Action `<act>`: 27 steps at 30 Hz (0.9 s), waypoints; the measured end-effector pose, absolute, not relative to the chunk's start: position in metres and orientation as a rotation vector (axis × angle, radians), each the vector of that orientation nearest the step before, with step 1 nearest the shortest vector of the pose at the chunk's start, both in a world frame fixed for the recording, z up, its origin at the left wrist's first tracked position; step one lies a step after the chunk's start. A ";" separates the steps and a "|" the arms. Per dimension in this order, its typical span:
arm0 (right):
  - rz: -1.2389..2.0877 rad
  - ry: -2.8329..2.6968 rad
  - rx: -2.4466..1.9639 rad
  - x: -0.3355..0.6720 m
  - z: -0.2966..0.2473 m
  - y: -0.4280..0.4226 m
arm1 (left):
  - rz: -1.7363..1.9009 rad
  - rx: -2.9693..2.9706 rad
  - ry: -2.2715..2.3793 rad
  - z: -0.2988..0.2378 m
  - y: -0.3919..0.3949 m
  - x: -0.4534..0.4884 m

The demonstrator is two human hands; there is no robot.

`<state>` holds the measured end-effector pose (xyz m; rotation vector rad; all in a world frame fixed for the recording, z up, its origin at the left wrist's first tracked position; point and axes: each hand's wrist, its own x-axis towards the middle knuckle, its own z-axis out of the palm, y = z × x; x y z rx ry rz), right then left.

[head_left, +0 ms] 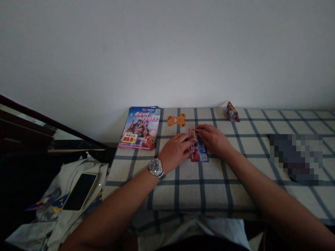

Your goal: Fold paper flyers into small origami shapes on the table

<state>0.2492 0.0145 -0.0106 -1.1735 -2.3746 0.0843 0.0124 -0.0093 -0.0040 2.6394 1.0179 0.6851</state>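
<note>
Fingers of my left hand lie flat and spread on the folded leaflet, pressing its left edge down against the surface; they are not curled around anything. Those of my right hand bend over the far end of the same leaflet, their tips touching its far corner, and I cannot tell whether they pinch the paper or only rest on it. So the leaflet sits between my two hands, partly covered by both, with its near end and a small square code showing just clear of my left fingertips. It lies lengthwise from far to near on the checked cloth that covers the surface.

I see a watch on my left wrist. Farther left, near the far edge, a stack of colourful flyers lies flat, well apart from my hands. Between that stack and the leaflet, a little farther off, an orange bear shape shows on the cloth. To the far right, close to the wall, stands a small folded paper pyramid. Off the surface, down at the near left, a dark phone rests on a heap of pale fabric.
</note>
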 end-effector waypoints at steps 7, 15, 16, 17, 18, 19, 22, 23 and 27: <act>0.112 -2.357 -1.162 0.250 -0.009 0.013 | 0.680 2.637 0.999 -0.005 -0.008 0.013; 0.189 -2.297 -1.164 0.250 -0.011 0.015 | 0.673 2.636 0.974 -0.004 -0.007 0.012; 0.202 -2.294 -1.166 0.250 -0.010 0.015 | 0.672 2.630 0.974 -0.005 -0.006 0.011; 0.216 -2.297 -1.163 0.251 -0.010 0.015 | 0.673 2.626 0.973 -0.005 -0.006 0.011; 0.230 -2.305 -1.153 0.252 -0.009 0.015 | 0.673 2.624 0.972 -0.005 -0.006 0.011; 0.241 -2.312 -1.139 0.253 -0.009 0.014 | 0.674 2.625 0.969 -0.005 -0.005 0.010; 0.259 -2.326 -1.094 0.256 -0.010 0.013 | 0.681 2.631 0.964 -0.006 -0.004 0.010; 0.258 -2.328 -1.088 0.257 -0.010 0.012 | 0.683 2.632 0.967 -0.006 -0.004 0.009; 0.220 -2.350 -1.104 0.255 -0.011 0.011 | 0.701 2.638 1.007 -0.005 -0.002 0.007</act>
